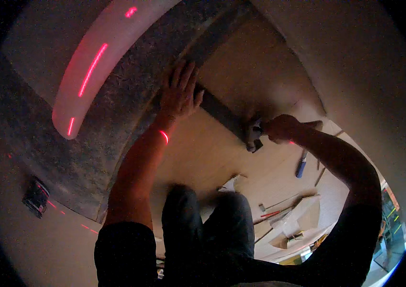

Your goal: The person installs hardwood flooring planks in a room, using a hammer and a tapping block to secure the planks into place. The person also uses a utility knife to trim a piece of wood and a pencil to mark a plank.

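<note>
My left hand (180,93) lies with fingers stretched out at the inner end of a narrow dark strip (224,114), next to the edge of a large dark mottled panel (112,103). The strip runs slantwise over a light brown surface (203,148) toward my right hand. My right hand (280,128) is closed around a grey and dark tool (254,134) at the strip's other end. Shadow and blur hide the tool's kind. A hammer-like tool with a blue handle (301,169) lies below my right forearm.
A red pencil-like stick (271,214), pale scraps (303,215) and thin rods lie beside my knees (231,215). A small dark box (36,197) stands at the far left. Red light lines cross a pale curved upright (90,67) and my left wrist.
</note>
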### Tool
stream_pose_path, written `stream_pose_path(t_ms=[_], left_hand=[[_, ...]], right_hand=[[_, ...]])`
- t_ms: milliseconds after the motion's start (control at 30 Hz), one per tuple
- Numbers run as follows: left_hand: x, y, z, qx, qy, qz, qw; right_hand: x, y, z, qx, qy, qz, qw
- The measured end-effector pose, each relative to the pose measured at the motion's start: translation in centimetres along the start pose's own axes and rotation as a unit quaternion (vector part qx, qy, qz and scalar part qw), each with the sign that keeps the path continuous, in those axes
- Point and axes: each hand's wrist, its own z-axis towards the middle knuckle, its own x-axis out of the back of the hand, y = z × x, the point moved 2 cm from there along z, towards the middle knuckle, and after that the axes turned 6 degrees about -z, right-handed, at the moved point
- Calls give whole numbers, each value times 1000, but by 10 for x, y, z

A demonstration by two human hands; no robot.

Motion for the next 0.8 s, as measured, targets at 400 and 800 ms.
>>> stream_pose_path(t_ms=[400,800], left_hand=[[3,-1,2,23,-28,-4,999],[3,-2,1,18,-30,-28,999]], right_hand=[[-5,-5,1,28,48,-6,998],[-14,-3,9,1,-21,-7,1000]])
